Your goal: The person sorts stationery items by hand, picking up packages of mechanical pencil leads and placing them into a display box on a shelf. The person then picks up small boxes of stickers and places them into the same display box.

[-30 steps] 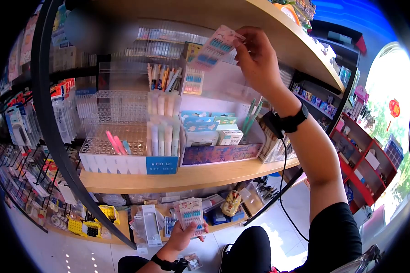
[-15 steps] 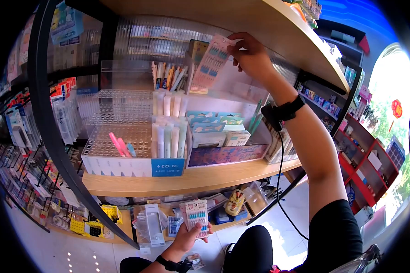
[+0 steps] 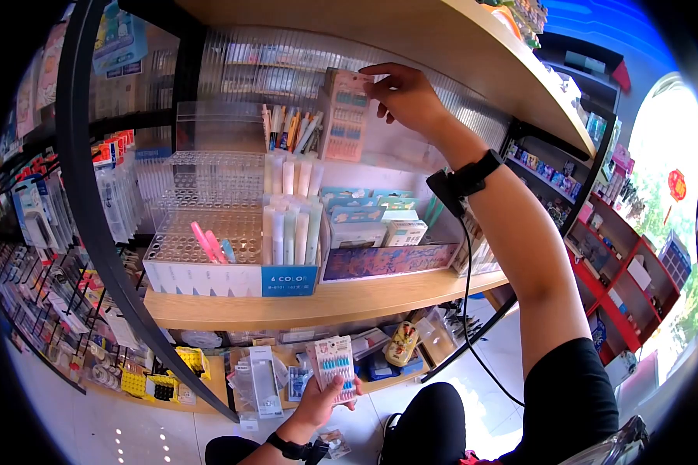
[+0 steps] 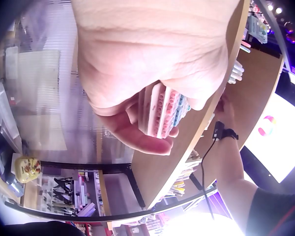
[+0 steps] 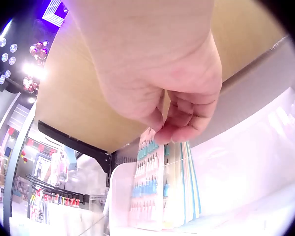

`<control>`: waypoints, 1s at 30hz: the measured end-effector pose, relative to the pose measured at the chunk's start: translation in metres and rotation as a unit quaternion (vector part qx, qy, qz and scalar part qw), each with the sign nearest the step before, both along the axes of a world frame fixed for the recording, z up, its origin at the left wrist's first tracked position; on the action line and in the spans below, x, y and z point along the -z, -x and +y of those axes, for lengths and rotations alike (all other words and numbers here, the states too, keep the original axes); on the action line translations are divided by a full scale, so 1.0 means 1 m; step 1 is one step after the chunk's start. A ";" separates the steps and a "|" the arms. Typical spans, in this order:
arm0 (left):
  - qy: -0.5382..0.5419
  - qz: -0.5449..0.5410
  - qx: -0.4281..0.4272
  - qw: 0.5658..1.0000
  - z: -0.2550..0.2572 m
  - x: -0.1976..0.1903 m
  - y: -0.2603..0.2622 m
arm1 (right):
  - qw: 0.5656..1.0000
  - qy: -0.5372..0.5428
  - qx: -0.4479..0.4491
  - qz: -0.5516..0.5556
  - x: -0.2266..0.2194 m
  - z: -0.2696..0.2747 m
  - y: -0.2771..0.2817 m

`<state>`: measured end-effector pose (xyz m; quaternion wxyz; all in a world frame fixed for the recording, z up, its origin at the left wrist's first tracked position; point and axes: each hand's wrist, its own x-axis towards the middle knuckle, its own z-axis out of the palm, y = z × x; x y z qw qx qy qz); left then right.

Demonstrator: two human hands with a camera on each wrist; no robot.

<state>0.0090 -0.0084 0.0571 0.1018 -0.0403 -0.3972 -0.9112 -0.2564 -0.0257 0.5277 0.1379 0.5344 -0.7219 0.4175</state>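
Note:
High up in the display rack, my right hand (image 3: 407,99) pinches the top edge of a pink blister card (image 3: 344,128). This card carries rows of small pointed pieces in teal, blue and pink. It stands upright at the left end of the rack's upper tier, and the right wrist view shows more cards (image 5: 187,187) beside it. Lower down, my left hand (image 3: 318,403) grips a small stack of similar cards (image 3: 335,363), thumb across the front. In the left wrist view, fingers curl round the stack's edges (image 4: 160,110).
On the same wooden shelf (image 3: 364,297) stands a clear pen holder (image 3: 202,275) with pink and pale markers. Boxes (image 3: 403,232) fill the rack's lower tier. A black post (image 3: 85,194) rises at left, an upper shelf (image 3: 411,31) overhangs, and a cable (image 3: 467,310) hangs from my right wrist.
My right hand has moved the card left and down, from a tilt in the air to upright in the rack's upper tier. The left hand keeps its stack in nearly the same place.

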 end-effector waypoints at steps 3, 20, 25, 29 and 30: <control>-0.005 0.000 0.003 1.000 0.000 -0.001 0.000 | 1.000 -0.014 -0.002 -0.017 0.000 -0.004 0.000; 0.002 0.017 -0.012 1.000 0.000 -0.009 -0.005 | 0.985 0.064 0.005 0.162 0.026 0.050 -0.068; -0.006 0.047 0.018 0.999 0.006 -0.023 -0.012 | 0.913 -0.275 -0.123 0.274 0.117 0.120 -0.177; -0.016 0.082 0.037 0.996 0.019 -0.038 -0.019 | 0.873 -0.371 -0.138 0.286 0.181 0.137 -0.176; -0.017 0.082 0.038 0.996 0.021 -0.041 -0.021 | 0.882 -0.375 -0.146 0.246 0.188 0.138 -0.172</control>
